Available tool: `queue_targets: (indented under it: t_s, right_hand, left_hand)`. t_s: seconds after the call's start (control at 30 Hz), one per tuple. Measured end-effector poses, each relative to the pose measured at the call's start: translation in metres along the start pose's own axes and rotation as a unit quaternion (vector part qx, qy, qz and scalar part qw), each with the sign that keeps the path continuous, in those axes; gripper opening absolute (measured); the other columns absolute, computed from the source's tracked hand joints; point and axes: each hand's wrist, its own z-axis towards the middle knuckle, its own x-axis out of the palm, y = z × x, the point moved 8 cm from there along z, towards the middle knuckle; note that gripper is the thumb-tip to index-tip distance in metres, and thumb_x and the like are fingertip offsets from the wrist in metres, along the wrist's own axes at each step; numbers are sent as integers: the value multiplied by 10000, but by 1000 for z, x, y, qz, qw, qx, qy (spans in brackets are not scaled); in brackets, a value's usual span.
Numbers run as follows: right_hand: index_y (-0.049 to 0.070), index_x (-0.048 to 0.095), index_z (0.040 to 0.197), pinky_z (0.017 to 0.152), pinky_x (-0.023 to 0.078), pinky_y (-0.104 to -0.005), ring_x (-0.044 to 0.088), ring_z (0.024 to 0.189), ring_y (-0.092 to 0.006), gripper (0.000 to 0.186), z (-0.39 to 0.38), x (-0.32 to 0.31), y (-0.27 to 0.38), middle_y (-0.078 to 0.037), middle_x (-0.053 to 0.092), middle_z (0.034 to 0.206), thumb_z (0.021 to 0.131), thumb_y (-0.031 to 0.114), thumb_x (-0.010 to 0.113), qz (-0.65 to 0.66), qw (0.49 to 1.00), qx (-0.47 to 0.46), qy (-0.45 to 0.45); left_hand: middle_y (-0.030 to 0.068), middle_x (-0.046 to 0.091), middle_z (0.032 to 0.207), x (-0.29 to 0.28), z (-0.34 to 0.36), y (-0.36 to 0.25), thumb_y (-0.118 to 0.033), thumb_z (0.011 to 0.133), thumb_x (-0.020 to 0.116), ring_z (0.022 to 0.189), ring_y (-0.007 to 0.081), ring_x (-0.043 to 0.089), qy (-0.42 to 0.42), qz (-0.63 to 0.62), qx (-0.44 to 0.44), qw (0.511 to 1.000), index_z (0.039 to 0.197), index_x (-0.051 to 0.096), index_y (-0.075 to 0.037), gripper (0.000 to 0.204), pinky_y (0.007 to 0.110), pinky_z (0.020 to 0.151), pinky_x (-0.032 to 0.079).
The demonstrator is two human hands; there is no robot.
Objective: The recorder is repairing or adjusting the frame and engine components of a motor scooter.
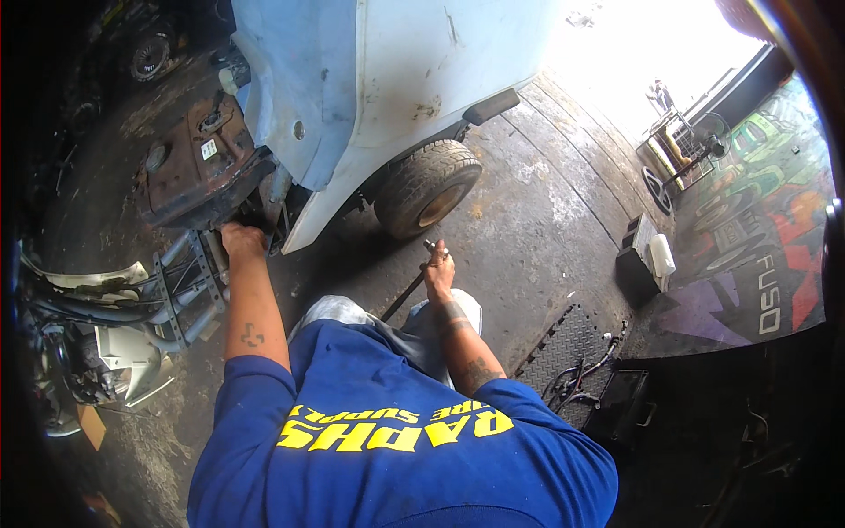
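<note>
Near tire (422,187), right fingers (437,262) curled

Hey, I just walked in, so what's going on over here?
Someone is working with bare hands at the corner of a light blue vehicle. Their right hand grips a metal-ended tool, with a dark hose or handle running back toward their legs. The left hand reaches in at the lower edge of a rusty brown metal part; its fingertips are hidden, so I can't tell whether it's holding anything. The tool is apart from the nearby wheel.
</note>
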Motion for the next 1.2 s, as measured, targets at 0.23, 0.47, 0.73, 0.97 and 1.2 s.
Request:
queue_targets:
  t_s: [0.23, 0.47, 0.73, 0.97, 1.2]
  right_hand:
    - [-54, 566, 914, 615, 495, -373, 662, 649, -257, 691, 7, -9, -9, -148, 618, 718, 932, 622, 424, -25, 999, 10, -21]
    - [-48, 572, 918, 617, 496, -369, 647, 644, -241, 705, -1, -14, 3, -138, 605, 712, 918, 643, 431, -15, 1000, 13, -25]
    - [-40, 572, 902, 625, 493, -378, 647, 674, -257, 699, 13, -25, -19, -151, 609, 721, 921, 643, 423, 0, 998, 31, -50]
    - [-52, 574, 893, 682, 486, -426, 653, 732, -334, 714, 10, -4, -15, -203, 623, 750, 933, 637, 391, -29, 999, 11, -17]
    - [-50, 579, 893, 685, 486, -426, 655, 742, -329, 710, 13, -8, -23, -201, 621, 750, 939, 631, 386, -19, 999, 9, -25]
  left_hand:
    - [83, 554, 1315, -3, -35, 8, -381, 900, 406, 1220, 233, 494, -154, 69, -49, 984, 1281, 534, -64, 512, 363, 1092, 300]
    - [72, 536, 1349, -49, 78, 29, -451, 886, 423, 1260, 239, 467, -96, 179, -14, 979, 1296, 546, -109, 547, 381, 1106, 284]
    - [48, 420, 1473, -22, 52, 61, -618, 869, 420, 1373, 250, 359, 54, 194, -45, 978, 1397, 460, -176, 689, 402, 1145, 225]
    - [51, 549, 1356, -24, -19, 3, -441, 858, 570, 1250, 201, 508, -180, 25, -55, 982, 1285, 581, -127, 529, 360, 1081, 351]
    - [47, 516, 1389, 8, -45, -2, -514, 910, 398, 1260, 198, 492, -82, 148, -87, 982, 1338, 524, -126, 592, 368, 1081, 350]
